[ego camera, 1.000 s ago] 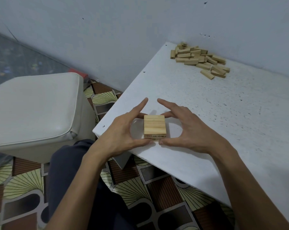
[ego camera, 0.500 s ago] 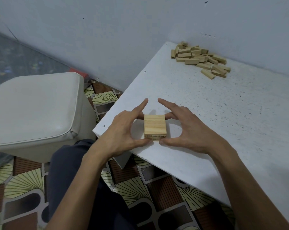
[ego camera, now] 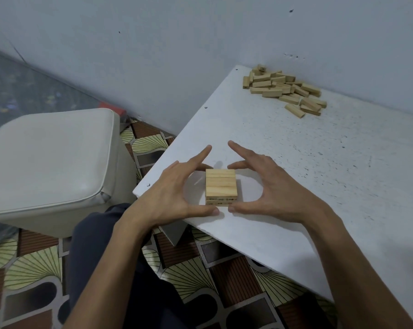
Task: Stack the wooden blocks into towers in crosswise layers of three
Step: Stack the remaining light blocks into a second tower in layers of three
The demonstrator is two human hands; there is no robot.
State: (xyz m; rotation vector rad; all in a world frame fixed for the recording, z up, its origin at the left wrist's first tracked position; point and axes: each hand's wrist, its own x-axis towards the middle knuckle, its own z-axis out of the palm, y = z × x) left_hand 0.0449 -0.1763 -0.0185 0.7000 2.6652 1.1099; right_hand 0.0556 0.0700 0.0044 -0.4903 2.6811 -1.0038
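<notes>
bracketing the short tower (ego camera: 221, 186) at the table's (ego camera: 319, 162) near left corner, left hand (ego camera: 174, 193) and right hand (ego camera: 279, 188) are spread, gripping nothing, thumbs by its near face. its top blocks run left to right. loose blocks (ego camera: 283, 89) lie at the far edge, nearer the right hand.

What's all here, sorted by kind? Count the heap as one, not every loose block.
Hands: 2, left hand and right hand
Block tower: 1
Pile of loose blocks: 1
White table: 1
Padded stool: 1
Total: 6
</notes>
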